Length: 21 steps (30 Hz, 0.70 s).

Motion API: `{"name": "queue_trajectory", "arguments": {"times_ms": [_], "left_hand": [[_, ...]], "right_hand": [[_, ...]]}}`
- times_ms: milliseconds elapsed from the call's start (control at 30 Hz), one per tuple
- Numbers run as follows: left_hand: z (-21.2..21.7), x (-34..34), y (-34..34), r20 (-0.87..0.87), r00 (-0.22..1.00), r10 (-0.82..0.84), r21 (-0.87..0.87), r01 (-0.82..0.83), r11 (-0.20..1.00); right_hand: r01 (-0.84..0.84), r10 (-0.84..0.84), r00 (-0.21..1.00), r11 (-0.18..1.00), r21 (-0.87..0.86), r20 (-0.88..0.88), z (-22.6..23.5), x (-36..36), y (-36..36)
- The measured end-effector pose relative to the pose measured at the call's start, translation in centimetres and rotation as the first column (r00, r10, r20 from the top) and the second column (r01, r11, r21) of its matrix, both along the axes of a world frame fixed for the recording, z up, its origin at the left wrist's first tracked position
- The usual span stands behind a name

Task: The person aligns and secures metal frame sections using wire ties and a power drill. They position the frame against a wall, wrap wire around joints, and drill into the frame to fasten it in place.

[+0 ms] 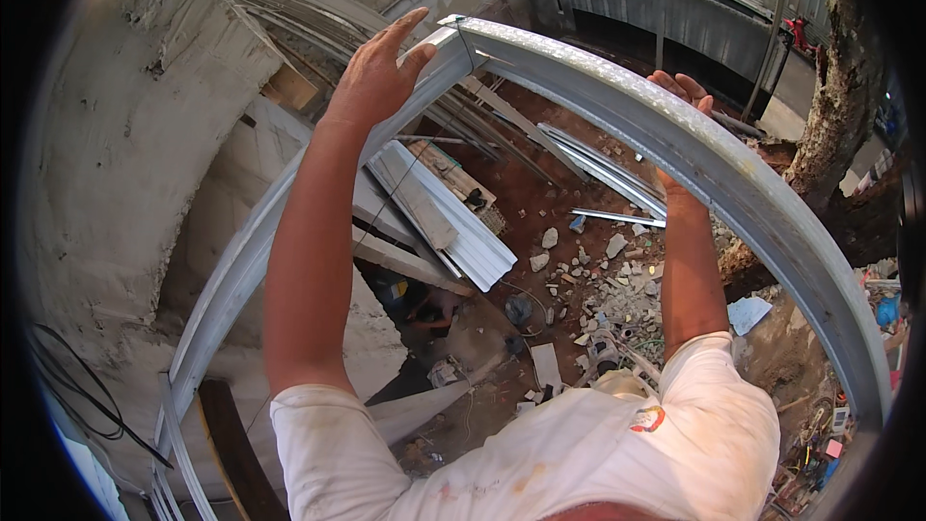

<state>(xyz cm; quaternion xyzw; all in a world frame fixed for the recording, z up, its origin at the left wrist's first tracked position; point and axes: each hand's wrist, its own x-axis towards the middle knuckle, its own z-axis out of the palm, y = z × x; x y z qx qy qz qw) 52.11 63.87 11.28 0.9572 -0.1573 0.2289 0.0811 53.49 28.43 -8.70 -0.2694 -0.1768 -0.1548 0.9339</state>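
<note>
Two long galvanized steel beams meet in a corner high in front of me. My left hand point(381, 72) lies against the left steel beam point(246, 251) close to that corner, its fingers stretched out and the thumb apart. The right steel beam point(617, 96) crosses in front of my right hand point(683, 92) and hides its palm. Fingertips show above this beam and the wrist shows below it; the hand appears to hold it. A thin dark wire point(470, 46) loops around the beams at the corner.
Below lie corrugated metal sheets point(453, 217), metal strips point(612, 174) and broken rubble point(617, 275) on reddish soil. A rough concrete wall point(116, 154) rises at left. A tree trunk point(839, 87) stands at right. Black cables point(96, 405) hang at lower left.
</note>
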Motion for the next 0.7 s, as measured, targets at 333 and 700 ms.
{"name": "queue_trajectory", "arguments": {"times_ms": [333,700], "left_hand": [[-0.4,6.2,-0.3,-0.089,0.989,-0.116,0.043,0.12,0.992],[-0.7,6.3,-0.8,-0.253,0.967,0.015,-0.163,-0.058,0.985]], "right_hand": [[-0.177,0.175,0.853,0.983,-0.042,0.491,8.5,0.7,0.5],[-0.365,0.464,0.616,0.884,-0.29,0.636,9.6,1.4,2.5]]}}
